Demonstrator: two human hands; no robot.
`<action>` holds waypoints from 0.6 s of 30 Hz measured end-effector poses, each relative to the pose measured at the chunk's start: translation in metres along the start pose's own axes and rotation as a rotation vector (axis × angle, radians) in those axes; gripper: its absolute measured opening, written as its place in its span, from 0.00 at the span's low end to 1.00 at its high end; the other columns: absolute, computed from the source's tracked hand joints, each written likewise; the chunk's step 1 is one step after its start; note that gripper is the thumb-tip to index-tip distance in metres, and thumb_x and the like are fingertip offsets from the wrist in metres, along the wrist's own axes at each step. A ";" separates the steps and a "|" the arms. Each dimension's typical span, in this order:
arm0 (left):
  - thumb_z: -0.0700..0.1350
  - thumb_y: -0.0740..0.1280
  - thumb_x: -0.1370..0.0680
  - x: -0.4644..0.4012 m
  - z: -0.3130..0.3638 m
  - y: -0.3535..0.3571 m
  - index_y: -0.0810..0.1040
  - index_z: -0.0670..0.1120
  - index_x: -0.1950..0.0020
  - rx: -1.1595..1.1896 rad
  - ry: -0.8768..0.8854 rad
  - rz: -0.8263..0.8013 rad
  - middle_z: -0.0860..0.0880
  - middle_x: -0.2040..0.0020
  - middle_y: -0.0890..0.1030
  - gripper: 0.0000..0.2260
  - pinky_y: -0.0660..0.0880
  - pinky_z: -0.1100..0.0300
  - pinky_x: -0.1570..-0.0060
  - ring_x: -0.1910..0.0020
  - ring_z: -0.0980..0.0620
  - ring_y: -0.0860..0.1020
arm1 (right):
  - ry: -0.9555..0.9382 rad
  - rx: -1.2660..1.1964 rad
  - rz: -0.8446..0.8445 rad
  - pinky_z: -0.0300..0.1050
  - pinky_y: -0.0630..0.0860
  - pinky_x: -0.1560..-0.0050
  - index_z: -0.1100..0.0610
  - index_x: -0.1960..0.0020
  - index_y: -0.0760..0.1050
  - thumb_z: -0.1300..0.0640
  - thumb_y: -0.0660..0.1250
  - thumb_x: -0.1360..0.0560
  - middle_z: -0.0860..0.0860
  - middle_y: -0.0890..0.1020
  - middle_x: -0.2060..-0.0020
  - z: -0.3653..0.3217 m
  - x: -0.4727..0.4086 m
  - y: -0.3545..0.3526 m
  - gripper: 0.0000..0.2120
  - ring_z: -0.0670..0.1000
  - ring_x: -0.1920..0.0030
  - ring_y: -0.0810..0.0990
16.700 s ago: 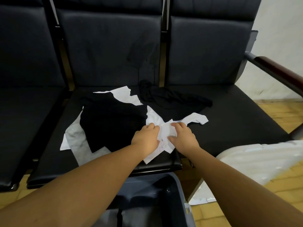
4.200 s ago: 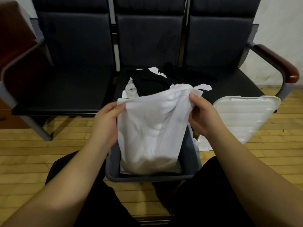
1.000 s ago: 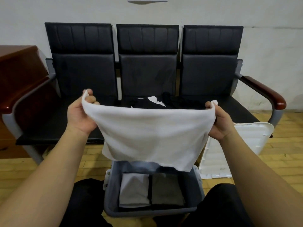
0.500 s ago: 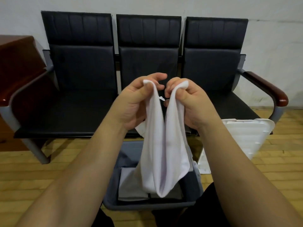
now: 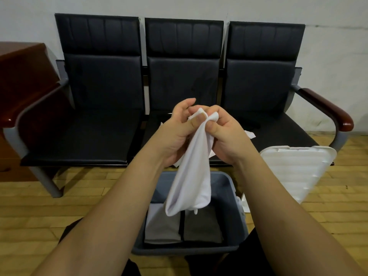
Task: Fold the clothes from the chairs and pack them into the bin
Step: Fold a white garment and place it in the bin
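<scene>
Both hands, left hand [image 5: 175,134] and right hand [image 5: 225,136], grip the top corners of a white garment [image 5: 191,182] pinched together, mid-fold. Directly below the grip, the grey bin [image 5: 237,212] holds two folded pieces with room above. More clothes [image 5: 250,134] wait on the chairs [image 5: 99,136] beyond it.

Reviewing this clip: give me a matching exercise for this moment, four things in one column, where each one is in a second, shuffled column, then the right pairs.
Things
1. white garment
2. grey bin
3. white lid
4. folded grey clothes

Places
A. leaning against the right-hand seat
B. on the floor in front of the middle seat
C. lying at the bottom of the bin
D. hanging from both hands over the bin

Pairs: 1-D, 2-B, 3-A, 4-C. The left hand and right hand pinch the garment's top edge together.
</scene>
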State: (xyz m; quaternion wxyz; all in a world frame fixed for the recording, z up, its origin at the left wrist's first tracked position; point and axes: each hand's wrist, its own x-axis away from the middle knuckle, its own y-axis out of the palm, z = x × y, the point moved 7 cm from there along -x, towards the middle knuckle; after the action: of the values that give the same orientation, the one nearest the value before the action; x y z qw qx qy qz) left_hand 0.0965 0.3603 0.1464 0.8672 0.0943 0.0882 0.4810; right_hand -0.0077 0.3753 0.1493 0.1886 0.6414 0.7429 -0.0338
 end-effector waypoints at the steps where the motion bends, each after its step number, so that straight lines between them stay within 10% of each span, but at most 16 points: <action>1: 0.51 0.71 0.28 0.000 -0.002 0.000 0.66 0.54 0.25 -0.015 -0.045 -0.024 0.45 0.35 0.78 0.32 0.82 0.54 0.48 0.44 0.47 0.83 | 0.022 -0.010 -0.040 0.49 0.80 0.45 0.48 0.58 0.81 0.47 0.77 0.34 0.50 0.83 0.48 0.001 0.000 0.000 0.09 0.53 0.48 0.82; 6: 0.52 0.69 0.29 0.003 -0.011 0.000 0.70 0.49 0.27 -0.045 -0.170 -0.117 0.44 0.39 0.80 0.30 0.80 0.53 0.42 0.44 0.48 0.82 | 0.049 0.132 -0.104 0.39 0.79 0.53 0.59 0.55 0.69 0.69 0.64 0.24 0.42 0.84 0.58 -0.003 0.006 0.004 0.07 0.43 0.55 0.82; 18: 0.72 0.58 0.24 0.025 -0.088 -0.041 0.78 0.51 0.38 -0.477 -0.307 0.046 0.47 0.46 0.82 0.29 0.77 0.54 0.46 0.50 0.47 0.80 | 0.136 0.283 0.210 0.39 0.79 0.55 0.58 0.57 0.73 0.65 0.70 0.25 0.40 0.82 0.61 0.028 0.034 -0.034 0.06 0.42 0.59 0.81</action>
State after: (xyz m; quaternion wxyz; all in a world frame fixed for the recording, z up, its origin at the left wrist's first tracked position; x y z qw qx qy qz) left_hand 0.1213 0.3669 0.0501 0.8568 -0.0386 -0.1621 0.4880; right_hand -0.0378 0.3928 0.1054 0.0483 0.7364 0.6707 -0.0745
